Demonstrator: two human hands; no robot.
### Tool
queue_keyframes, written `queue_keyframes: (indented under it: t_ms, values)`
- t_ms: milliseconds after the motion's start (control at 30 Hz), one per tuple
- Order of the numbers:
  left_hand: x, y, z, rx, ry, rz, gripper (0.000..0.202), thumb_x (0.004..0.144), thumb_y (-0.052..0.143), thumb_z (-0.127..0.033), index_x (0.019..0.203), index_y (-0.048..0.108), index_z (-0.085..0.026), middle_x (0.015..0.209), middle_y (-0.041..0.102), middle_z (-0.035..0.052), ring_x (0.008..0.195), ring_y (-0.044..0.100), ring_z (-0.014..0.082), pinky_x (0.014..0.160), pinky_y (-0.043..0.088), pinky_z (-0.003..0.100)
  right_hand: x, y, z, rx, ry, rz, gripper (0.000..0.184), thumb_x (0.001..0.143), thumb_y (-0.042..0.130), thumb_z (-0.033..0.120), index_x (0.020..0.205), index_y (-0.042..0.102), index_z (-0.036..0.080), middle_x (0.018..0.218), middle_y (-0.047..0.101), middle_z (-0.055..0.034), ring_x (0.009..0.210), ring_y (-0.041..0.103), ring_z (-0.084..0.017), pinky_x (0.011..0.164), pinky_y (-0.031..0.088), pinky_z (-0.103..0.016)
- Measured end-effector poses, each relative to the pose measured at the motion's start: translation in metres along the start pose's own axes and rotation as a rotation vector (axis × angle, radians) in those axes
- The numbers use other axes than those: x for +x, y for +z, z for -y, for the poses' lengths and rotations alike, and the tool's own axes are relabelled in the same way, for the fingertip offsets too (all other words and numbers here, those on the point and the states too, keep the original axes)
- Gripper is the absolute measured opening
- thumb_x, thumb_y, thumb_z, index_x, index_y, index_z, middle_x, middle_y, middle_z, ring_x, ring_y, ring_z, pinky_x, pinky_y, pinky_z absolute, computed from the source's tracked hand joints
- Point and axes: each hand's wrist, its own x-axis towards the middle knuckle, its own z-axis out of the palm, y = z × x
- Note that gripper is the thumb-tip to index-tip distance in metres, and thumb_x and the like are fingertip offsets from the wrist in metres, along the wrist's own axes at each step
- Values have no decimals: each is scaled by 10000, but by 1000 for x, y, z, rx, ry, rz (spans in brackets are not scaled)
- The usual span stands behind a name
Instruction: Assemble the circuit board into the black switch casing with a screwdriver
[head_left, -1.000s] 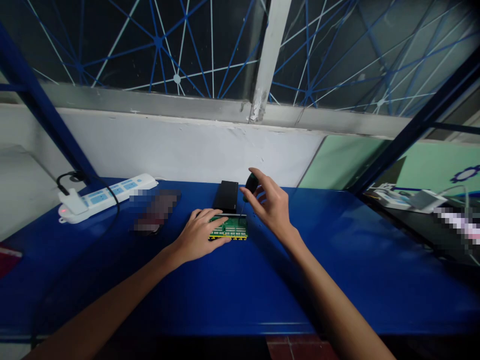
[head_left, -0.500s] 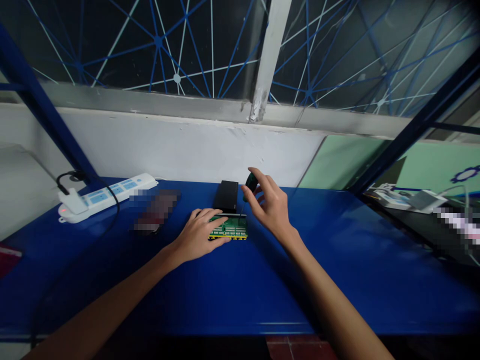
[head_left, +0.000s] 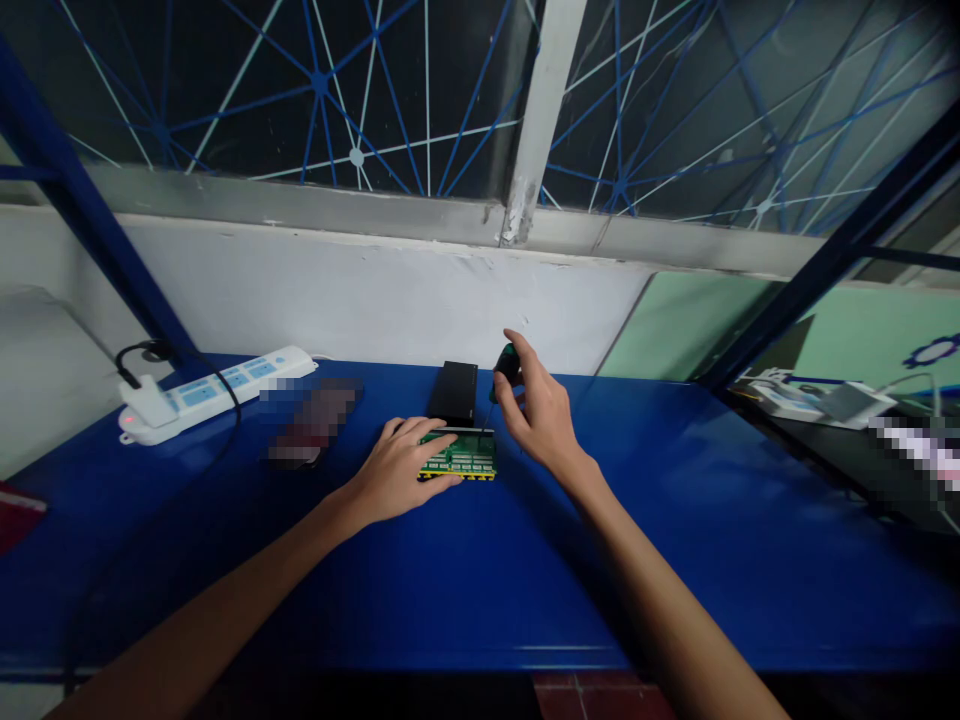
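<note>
A green circuit board with yellow along its near edge lies on the blue table. My left hand is closed around its left part, fingers over the top and thumb along the near side. Above the board's right part, my right hand pinches the dark green handle of a screwdriver. The thin shaft slants down to the board near its far right corner; I cannot make out what the tip touches. Just behind the board is a black flat case.
On the left, a white power strip has a plug and a black cable running forward. A blurred-out dark object lies beside it. Papers and a grey box sit at the right. Blue frame posts flank the table.
My right fingers have shifted slightly on the screwdriver handle, with the index finger a little higher and straighter. The left hand and the board stay in place.
</note>
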Motion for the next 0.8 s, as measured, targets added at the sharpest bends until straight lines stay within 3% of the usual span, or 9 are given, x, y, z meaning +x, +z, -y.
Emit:
queue_keyframes:
  t_ms: [233, 400, 600, 800]
  values:
    - [0, 0, 0, -7, 4, -4, 448, 871, 591, -500, 1236, 601, -241, 1313, 568, 100, 1206, 505, 304, 988, 374, 503, 0, 2, -4, -30, 38, -15, 492, 951, 406, 368, 1406, 364, 187, 944, 689, -94, 628, 630, -185, 571, 476, -329]
    - [0, 0, 0, 3, 5, -2, 440, 870, 594, -497, 1218, 611, -228, 1307, 572, 103, 1200, 508, 303, 985, 377, 505, -1, 2, -2, -52, 10, -7, 523, 962, 342, 323, 1459, 280, 172, 953, 685, -102, 579, 597, -173, 580, 469, -340]
    - [0, 1, 1, -24, -4, -7, 443, 874, 583, -503, 1227, 603, -236, 1304, 574, 101, 1204, 504, 308, 987, 371, 517, 0, 2, 0, -56, 18, -22, 500, 941, 412, 385, 1400, 371, 192, 988, 672, -100, 593, 599, -167, 541, 457, -312]
    - [0, -1, 0, -10, 0, 12, 447, 873, 586, -499, 1222, 609, -220, 1308, 570, 106, 1200, 507, 306, 982, 375, 508, 1, -1, 1, -8, 6, 14, 527, 943, 377, 320, 1448, 310, 183, 1022, 662, -102, 622, 614, -168, 574, 480, -318]
